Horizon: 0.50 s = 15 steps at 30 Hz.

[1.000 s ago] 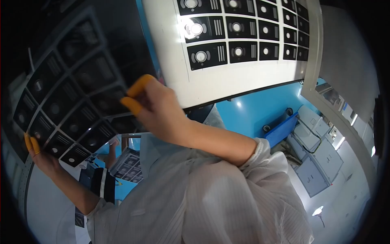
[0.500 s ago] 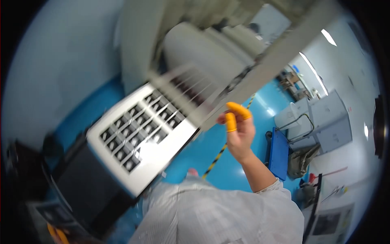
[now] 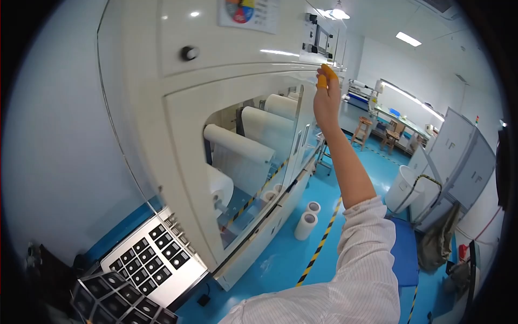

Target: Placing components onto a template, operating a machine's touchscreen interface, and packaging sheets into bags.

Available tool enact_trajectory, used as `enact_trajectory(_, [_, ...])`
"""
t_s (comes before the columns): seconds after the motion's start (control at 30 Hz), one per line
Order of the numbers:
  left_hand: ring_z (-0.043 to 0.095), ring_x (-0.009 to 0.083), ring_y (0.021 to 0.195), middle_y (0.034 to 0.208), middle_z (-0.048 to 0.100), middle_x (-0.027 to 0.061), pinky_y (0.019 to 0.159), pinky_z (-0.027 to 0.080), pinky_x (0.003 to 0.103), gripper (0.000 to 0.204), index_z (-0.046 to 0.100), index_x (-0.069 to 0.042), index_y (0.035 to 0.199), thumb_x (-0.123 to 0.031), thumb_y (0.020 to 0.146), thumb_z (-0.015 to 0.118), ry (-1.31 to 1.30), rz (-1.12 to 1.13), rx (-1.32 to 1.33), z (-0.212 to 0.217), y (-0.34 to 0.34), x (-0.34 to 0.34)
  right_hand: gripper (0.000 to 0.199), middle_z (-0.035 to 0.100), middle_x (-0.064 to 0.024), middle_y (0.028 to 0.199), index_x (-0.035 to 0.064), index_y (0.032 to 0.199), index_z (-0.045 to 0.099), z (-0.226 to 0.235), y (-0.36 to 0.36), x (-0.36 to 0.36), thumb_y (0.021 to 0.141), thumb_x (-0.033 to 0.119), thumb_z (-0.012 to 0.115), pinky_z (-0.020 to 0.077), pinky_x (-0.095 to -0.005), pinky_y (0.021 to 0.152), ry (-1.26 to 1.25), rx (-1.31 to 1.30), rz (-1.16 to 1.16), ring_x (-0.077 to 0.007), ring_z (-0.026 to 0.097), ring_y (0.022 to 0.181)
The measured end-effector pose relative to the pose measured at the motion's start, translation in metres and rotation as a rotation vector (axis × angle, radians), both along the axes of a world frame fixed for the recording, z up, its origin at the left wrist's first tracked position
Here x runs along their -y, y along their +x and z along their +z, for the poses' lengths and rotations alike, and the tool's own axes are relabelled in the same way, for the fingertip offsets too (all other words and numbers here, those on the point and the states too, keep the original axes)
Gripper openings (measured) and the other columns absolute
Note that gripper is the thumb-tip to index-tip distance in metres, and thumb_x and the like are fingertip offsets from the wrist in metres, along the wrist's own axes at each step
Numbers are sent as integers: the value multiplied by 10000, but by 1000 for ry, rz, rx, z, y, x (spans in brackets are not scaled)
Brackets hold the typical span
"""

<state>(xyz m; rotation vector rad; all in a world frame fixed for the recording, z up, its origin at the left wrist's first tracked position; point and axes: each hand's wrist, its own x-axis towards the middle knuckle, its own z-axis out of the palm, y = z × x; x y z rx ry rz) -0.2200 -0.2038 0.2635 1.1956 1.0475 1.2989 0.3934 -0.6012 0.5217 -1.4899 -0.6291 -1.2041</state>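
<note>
One of the hands [image 3: 328, 102], raised higher, near machine [image 3: 243, 75]

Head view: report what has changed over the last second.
The right hand has moved away from the dark printed sheet and up to the right, just below the control panel of the pale machine; contact is unclear. The view has turned too: the sheet now shows at lower left, with only an orange tip of the left hand. Unchanged: the orange finger covers and the dark panels on the white table.

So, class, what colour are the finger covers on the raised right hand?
Orange-yellow finger covers, best seen in the head view.
</note>
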Motion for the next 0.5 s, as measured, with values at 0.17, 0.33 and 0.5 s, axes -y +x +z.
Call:
enact_trajectory(0.17, [423,291,1224,1364,481,160,1053,328,428,449,494,-44,1347,-272,966,563,-69,-19,-79,37,27,84,413,490,-238,1304,-36,1357,426,47,90,7,988,150,413,369,-377,1036,-138,89,-46,-366,470,1221])
enact_trajectory(0.33, [437,267,1202,1350,487,140,1044,341,398,456,489,-103,1371,-284,963,584,84,-63,-182,52,24,110,441,434,-236,1384,-49,1357,427,44,116,-14,971,165,416,326,-388,1085,-102,170,-95,-381,416,1289])
enact_trajectory(0.5, [423,263,1226,1406,443,150,1064,325,371,537,426,-96,1420,-369,975,550,35,-83,-326,46,13,120,427,459,-250,1342,-49,1304,473,51,119,3,914,122,437,356,-424,1050,-177,212,-180,-401,446,1236])
